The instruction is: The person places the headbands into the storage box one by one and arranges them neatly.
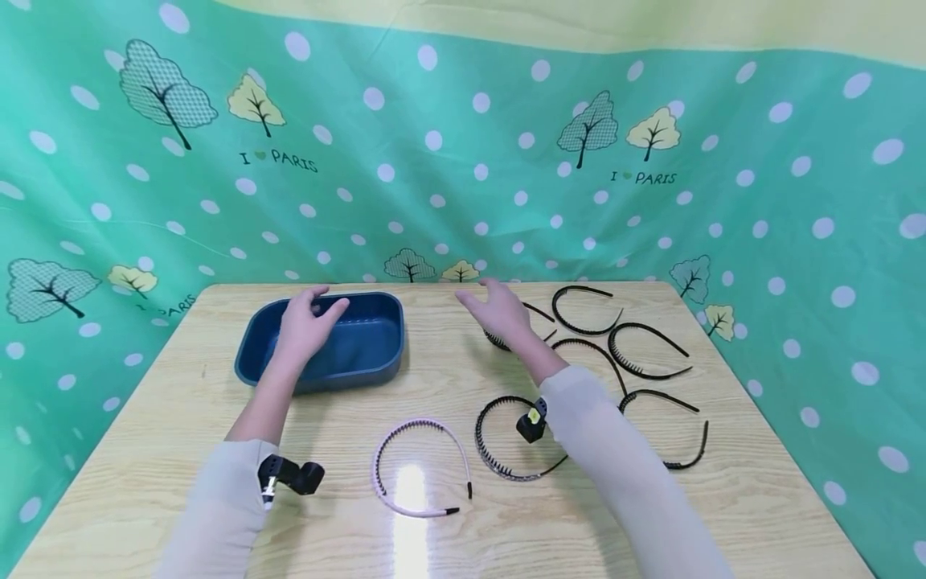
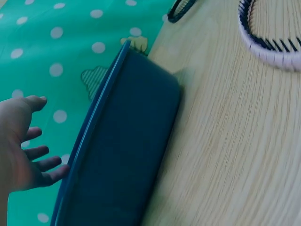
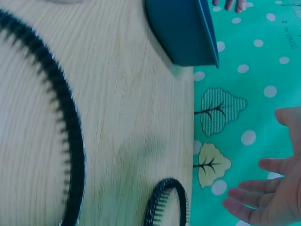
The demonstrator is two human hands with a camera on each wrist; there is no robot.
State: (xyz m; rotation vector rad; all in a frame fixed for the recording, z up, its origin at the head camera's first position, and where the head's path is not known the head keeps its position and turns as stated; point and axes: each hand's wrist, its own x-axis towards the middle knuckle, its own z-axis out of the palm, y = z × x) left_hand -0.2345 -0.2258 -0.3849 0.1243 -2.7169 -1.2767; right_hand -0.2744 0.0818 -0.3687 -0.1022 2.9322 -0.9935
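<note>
My left hand (image 1: pixel 304 326) hovers over the left part of a dark blue plastic basin (image 1: pixel 365 374), fingers spread and holding nothing. In the left wrist view, that hand (image 2: pixel 23 150) shows beside the basin's rim (image 2: pixel 89 127); whether a fingertip touches it I cannot tell. My right hand (image 1: pixel 501 310) is raised above the table's far middle, near a black toothed headband (image 1: pixel 538 312) that it partly hides. Its fingers (image 3: pixel 254 195) are extended, with nothing in them. A pale lilac headband (image 1: pixel 378 466) with dark teeth lies at the front, between the two forearms.
Several black headbands lie on the right, among them one at the back (image 1: pixel 586 288), one at the right (image 1: pixel 647 375) and a glittery one (image 1: pixel 499 470) partly under the right forearm. Behind the wooden table (image 1: pixel 145 450) hangs a green dotted cloth (image 1: pixel 434 201).
</note>
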